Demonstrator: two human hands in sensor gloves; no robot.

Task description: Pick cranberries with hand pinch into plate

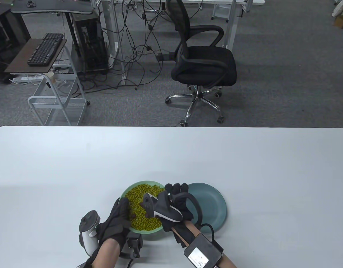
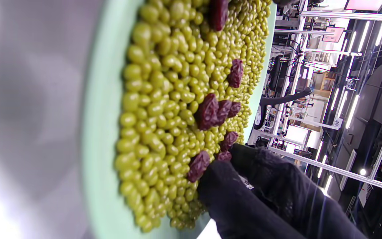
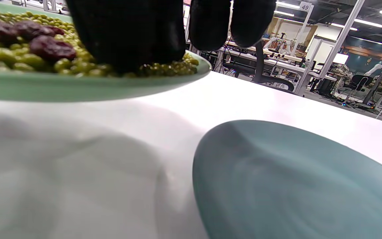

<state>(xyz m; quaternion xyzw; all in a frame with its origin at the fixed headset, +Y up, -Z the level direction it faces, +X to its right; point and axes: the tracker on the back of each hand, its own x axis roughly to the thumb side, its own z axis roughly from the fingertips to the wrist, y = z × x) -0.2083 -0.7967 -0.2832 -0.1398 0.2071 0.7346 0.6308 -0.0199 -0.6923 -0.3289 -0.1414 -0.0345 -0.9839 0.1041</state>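
Observation:
A light green plate (image 1: 126, 192) near the table's front edge holds green beans (image 2: 164, 99) with several dark red cranberries (image 2: 207, 111) on top. My left hand (image 1: 123, 209) lies over the plate's left rim. In the left wrist view its gloved fingertips (image 2: 240, 156) touch cranberries (image 2: 225, 155) on the beans. My right hand (image 1: 174, 192) is over the plate's right side. In the right wrist view its fingers (image 3: 134, 39) press down into the beans beside more cranberries (image 3: 50, 48). The teal plate (image 1: 216, 203) to the right is bare, also in the right wrist view (image 3: 293, 179).
The two plates stand side by side, almost touching, on the white table (image 1: 171, 156). A black office chair (image 1: 202, 64) and a keyboard cart (image 1: 45, 50) stand on the floor beyond the table's far edge.

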